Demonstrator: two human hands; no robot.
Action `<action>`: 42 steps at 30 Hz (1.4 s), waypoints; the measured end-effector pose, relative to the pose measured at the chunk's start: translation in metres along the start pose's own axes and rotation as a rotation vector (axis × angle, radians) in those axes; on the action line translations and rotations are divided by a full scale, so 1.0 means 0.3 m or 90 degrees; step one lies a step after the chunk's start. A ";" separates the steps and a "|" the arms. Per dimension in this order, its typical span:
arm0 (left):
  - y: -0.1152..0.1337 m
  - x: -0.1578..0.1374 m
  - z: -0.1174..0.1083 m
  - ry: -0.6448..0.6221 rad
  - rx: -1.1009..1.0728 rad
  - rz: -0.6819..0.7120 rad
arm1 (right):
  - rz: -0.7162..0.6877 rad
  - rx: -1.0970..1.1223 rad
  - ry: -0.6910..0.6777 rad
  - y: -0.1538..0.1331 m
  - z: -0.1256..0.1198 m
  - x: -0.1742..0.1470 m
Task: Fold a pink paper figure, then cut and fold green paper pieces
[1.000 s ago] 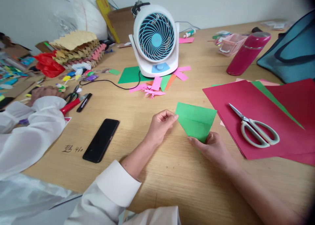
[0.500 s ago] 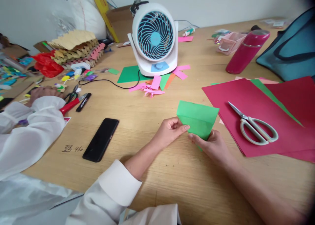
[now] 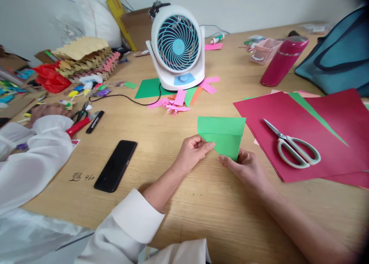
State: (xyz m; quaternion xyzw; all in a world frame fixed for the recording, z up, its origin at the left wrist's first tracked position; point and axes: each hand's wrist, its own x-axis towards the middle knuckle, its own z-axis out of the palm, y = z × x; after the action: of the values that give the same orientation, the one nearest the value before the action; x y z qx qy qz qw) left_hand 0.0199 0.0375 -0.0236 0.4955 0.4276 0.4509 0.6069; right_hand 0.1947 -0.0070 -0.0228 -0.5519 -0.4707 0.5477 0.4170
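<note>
A piece of green paper is held up above the table between my two hands. A straight crease or layer edge runs across its upper part. My left hand pinches its lower left side between thumb and fingers. At the lower right, my right hand grips the paper, its fingers partly hidden behind the sheet. To the right, white-handled scissors lie on red paper, blades pointing up and left. A long green paper strip also rests on the red sheets.
A white fan stands at the back among pink paper scraps. A black phone lies left of my hands. Behind the red paper are a magenta flask and a blue bag. Another person's sleeve rests at far left.
The green paper has turned to face me more squarely, its top edge now nearly level. Both hands still hold it and have shifted slightly left in view.
</note>
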 end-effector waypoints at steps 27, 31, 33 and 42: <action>0.037 0.027 -0.035 0.093 -0.219 -0.022 | -0.117 -0.111 -0.058 0.050 0.006 -0.030; 0.037 0.028 -0.037 0.122 -0.214 -0.047 | -0.131 -0.110 -0.081 0.049 0.005 -0.035; 0.035 0.029 -0.043 0.114 -0.201 -0.058 | -0.131 -0.086 -0.087 0.033 0.004 -0.034; 0.021 0.004 -0.031 -0.014 -0.001 -0.066 | -0.048 0.016 -0.034 -0.017 -0.001 -0.018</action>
State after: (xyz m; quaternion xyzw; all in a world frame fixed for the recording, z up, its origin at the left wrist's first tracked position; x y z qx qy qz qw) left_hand 0.0104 0.0414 -0.0188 0.4770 0.4454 0.4136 0.6348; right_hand 0.1950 -0.0112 -0.0166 -0.5136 -0.4954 0.5518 0.4316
